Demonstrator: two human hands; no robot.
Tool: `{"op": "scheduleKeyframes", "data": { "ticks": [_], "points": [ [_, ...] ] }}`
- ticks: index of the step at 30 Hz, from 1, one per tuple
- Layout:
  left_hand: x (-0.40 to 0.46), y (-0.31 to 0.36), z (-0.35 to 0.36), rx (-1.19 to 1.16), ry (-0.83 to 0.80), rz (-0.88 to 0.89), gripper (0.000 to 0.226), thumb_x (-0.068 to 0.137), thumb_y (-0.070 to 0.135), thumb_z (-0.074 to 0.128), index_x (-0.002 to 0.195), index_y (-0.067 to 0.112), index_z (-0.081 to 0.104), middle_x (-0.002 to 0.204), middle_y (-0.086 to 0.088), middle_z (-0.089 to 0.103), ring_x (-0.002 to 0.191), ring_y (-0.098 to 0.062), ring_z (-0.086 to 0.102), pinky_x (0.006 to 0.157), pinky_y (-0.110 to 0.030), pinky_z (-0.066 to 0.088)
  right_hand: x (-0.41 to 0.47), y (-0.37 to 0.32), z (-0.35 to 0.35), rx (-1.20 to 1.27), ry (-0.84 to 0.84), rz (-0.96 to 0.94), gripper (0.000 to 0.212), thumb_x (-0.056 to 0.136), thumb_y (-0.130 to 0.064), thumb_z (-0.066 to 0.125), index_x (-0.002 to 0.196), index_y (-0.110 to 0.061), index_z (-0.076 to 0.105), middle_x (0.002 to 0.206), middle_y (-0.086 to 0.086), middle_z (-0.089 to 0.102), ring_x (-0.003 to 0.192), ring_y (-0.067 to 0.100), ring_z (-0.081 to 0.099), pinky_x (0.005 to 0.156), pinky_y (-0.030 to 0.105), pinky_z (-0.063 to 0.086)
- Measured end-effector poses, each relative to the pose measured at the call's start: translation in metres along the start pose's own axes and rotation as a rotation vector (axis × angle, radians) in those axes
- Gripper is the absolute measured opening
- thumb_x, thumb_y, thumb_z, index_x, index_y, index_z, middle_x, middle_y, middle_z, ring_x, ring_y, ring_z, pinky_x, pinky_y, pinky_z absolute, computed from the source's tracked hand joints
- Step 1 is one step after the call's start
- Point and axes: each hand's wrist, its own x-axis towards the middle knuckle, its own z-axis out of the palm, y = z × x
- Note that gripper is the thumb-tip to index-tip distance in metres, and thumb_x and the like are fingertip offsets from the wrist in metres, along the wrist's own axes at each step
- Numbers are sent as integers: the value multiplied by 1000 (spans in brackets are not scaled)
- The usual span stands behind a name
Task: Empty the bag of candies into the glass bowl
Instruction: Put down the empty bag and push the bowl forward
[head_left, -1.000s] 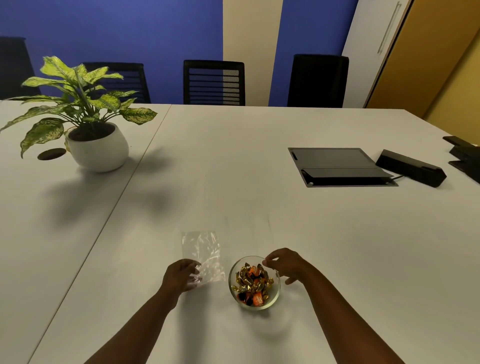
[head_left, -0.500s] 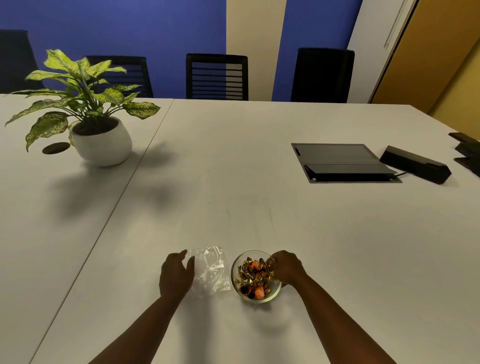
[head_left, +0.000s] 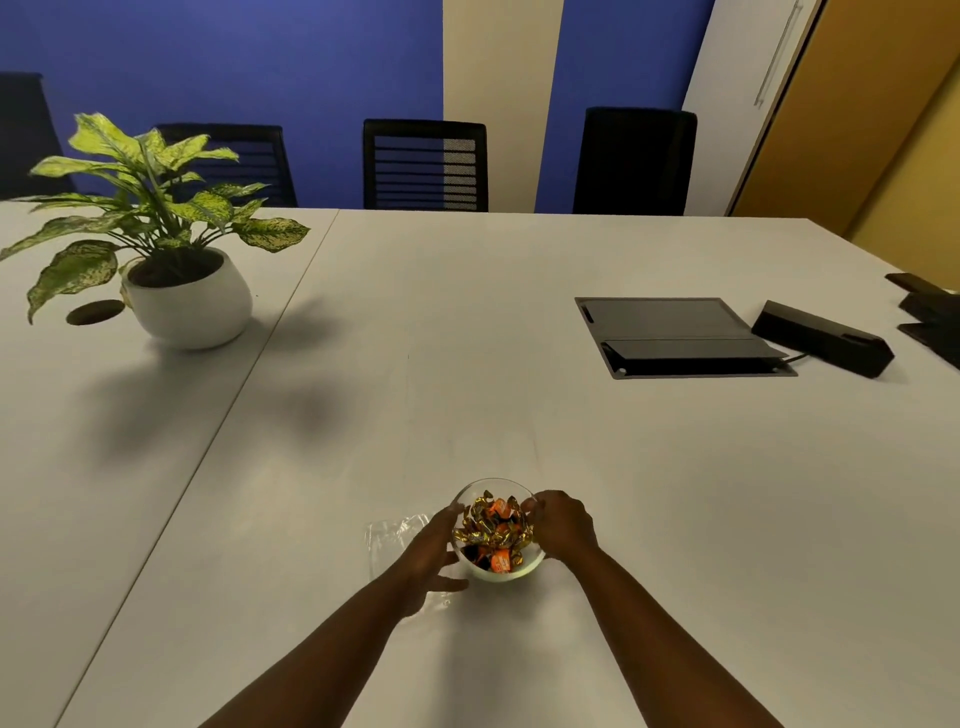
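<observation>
The small round clear glass bowl (head_left: 497, 564) sits on the pale grey tabletop (head_left: 519, 405) near its front edge, directly before you, heaped with gold- and orange-wrapped candies (head_left: 493, 530). Your two hands cup the bowl from opposite sides: your left hand (head_left: 431, 551) lies spread against its left wall, your right hand (head_left: 561, 525) curls around its right wall with fingertips at the rim. The crumpled clear plastic bag (head_left: 395, 535) lies flat and emptied just left of the bowl, partly under your left hand. Well apart, a leafy green plant in a white round pot (head_left: 192, 306) stands far left; a black rectangular floor-box panel (head_left: 670, 332) lies far right.
</observation>
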Motion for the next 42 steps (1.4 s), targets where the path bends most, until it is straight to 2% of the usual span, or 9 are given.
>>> {"op": "scheduleKeyframes", "data": {
  "ticks": [4, 7, 13, 17, 23, 34, 42],
  "points": [
    [9, 15, 6, -63, 43, 55, 38, 94, 44, 33, 126, 24, 42, 134, -13, 49, 109, -30, 55, 69, -36, 54, 12, -15, 1, 41, 91, -6, 33, 96, -18, 38, 112, -14, 66, 119, 12, 67, 110, 30, 60, 91, 33, 48],
    [24, 36, 10, -96, 124, 96, 46, 94, 42, 35, 134, 19, 38, 139, -14, 46, 116, -35, 53, 64, -36, 54, 27, -28, 0, 233, 191, 36, 36, 97, -25, 35, 113, -11, 64, 118, 12, 67, 109, 31, 59, 89, 33, 45],
    [60, 87, 14, -92, 191, 111, 45, 95, 41, 36, 135, 19, 39, 137, -17, 48, 118, -38, 52, 67, -37, 54, 61, -63, -3, 694, 338, 95, 36, 97, -13, 30, 116, -9, 60, 127, 14, 61, 119, 30, 53, 102, 43, 44],
    [89, 114, 15, -84, 214, 110, 45, 95, 38, 35, 136, 19, 38, 138, -17, 48, 119, -38, 52, 72, -41, 52, 91, -81, -9, 861, 409, 149, 35, 97, -13, 30, 117, -10, 58, 127, 15, 60, 118, 32, 53, 102, 49, 44],
    [141, 153, 12, -115, 251, 83, 43, 96, 35, 32, 136, 19, 38, 138, -17, 47, 119, -37, 52, 77, -44, 50, 148, -104, -20, 949, 405, 149, 39, 99, -26, 30, 124, -7, 53, 130, 17, 57, 120, 33, 53, 104, 49, 43],
    [251, 200, -27, -131, 274, 23, 47, 96, 41, 25, 134, 16, 38, 136, -16, 50, 117, -34, 53, 80, -47, 47, 271, -138, -12, 891, 280, 163, 53, 98, -43, 26, 129, -8, 49, 131, 16, 57, 121, 31, 52, 106, 46, 40],
    [309, 208, -54, -115, 298, 22, 48, 97, 42, 24, 131, 14, 43, 130, -15, 53, 91, -24, 54, 78, -42, 49, 332, -146, 9, 938, 191, 180, 55, 95, -48, 29, 130, -11, 50, 133, 13, 56, 122, 29, 51, 104, 42, 39]
  ]
}}
